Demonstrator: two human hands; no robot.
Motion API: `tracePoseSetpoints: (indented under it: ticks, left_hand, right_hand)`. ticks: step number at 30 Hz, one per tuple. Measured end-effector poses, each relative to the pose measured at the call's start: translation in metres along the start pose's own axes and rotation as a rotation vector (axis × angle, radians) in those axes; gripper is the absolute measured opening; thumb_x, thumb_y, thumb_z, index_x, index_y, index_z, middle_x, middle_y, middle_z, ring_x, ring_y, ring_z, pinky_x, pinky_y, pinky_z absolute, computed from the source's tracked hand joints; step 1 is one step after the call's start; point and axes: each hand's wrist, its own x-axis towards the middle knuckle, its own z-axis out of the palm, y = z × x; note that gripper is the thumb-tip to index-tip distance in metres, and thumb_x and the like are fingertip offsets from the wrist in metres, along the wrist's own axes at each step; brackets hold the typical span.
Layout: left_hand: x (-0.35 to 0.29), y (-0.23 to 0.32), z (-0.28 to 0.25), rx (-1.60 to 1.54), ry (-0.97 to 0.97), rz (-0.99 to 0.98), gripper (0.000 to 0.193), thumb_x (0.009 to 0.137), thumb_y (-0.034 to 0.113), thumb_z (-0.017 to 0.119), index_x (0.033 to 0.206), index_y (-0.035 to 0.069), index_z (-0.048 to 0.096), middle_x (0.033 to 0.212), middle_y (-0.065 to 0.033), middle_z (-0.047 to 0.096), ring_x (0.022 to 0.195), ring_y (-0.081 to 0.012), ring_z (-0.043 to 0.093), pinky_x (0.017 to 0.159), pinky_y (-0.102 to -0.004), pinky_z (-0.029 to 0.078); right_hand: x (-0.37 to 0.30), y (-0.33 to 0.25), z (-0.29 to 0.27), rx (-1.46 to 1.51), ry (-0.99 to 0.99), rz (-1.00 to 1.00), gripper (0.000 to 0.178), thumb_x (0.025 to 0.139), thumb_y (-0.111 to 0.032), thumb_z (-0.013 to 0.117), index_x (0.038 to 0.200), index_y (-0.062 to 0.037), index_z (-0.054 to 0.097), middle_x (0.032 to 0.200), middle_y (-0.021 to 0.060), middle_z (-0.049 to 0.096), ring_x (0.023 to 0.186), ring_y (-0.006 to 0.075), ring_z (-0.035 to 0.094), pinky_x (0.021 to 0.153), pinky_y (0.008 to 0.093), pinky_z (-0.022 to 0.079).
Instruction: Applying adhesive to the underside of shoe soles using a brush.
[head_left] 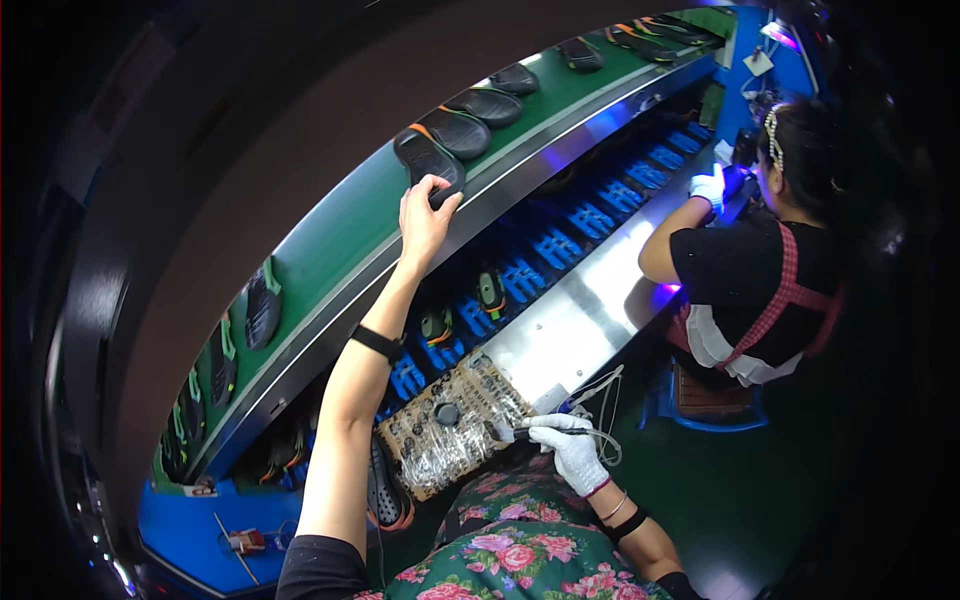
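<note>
My bare left hand (424,215) reaches up to the green conveyor belt. Its fingers are closed on the near end of a black shoe sole (421,153), which lies beside several others. Low in the view, my right hand (568,452) wears a white knit glove and grips a slim black-handled tool (548,432) with a thin cable or tube trailing from it. The tool's pale tip, perhaps bristles, is over the right edge of a tape-wrapped, stained board (408,437). On that board sits a small round dark piece (446,413).
Below the belt runs a row of blue racks (556,247), some holding shoe parts (490,292). A shiny metal ledge (560,340) extends to the right. A perforated sole (384,490) lies beside the board. Another person (770,260) sits on a stool at right, near purple light.
</note>
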Motion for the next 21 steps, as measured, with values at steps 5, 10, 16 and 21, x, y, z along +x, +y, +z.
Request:
tracePoseSetpoints:
  ticks: [5, 10, 16, 21]
  left_hand:
    - [0.068, 0.003, 0.058, -0.045, -0.025, 0.095, 0.029, 0.083, 0.027, 0.080, 0.103, 0.010, 0.068, 0.101, -0.0143, 0.073, 0.100, -0.0360, 0.066, 0.091, -0.0457, 0.050]
    - [0.098, 0.009, 0.082, -0.228, -0.108, 0.056, 0.028, 0.087, 0.019, 0.079, 0.108, 0.005, 0.067, 0.107, -0.0106, 0.072, 0.103, -0.0208, 0.066, 0.091, -0.0339, 0.050]
    - [0.068, -0.041, 0.042, -0.316, 0.175, 0.058, 0.022, 0.087, 0.018, 0.079, 0.104, 0.010, 0.068, 0.102, -0.0099, 0.068, 0.100, -0.0239, 0.065, 0.085, -0.0373, 0.053]
    - [-0.012, -0.049, -0.040, -0.745, 0.253, -0.014, 0.020, 0.098, 0.018, 0.071, 0.108, 0.005, 0.059, 0.129, -0.0127, 0.059, 0.116, -0.0208, 0.058, 0.095, -0.0365, 0.052]
  right_hand:
    - [-0.002, -0.008, -0.023, 0.086, 0.158, 0.022, 0.018, 0.086, 0.002, 0.075, 0.104, 0.0017, 0.078, 0.095, 0.0078, 0.078, 0.073, 0.0093, 0.067, 0.064, 0.0214, 0.051]
    - [-0.012, -0.022, -0.030, 0.073, 0.237, -0.031, 0.017, 0.087, 0.000, 0.074, 0.103, 0.0002, 0.079, 0.091, 0.0067, 0.077, 0.073, 0.0091, 0.066, 0.061, 0.0218, 0.049]
    - [-0.002, -0.033, -0.019, 0.036, 0.149, -0.070, 0.016, 0.087, 0.000, 0.075, 0.103, 0.0014, 0.079, 0.090, 0.0077, 0.077, 0.071, 0.0100, 0.066, 0.061, 0.0217, 0.049]
    - [0.015, -0.040, -0.013, 0.081, 0.130, -0.056, 0.019, 0.088, 0.000, 0.076, 0.107, 0.0026, 0.076, 0.094, 0.0089, 0.077, 0.072, 0.0094, 0.067, 0.063, 0.0223, 0.052]
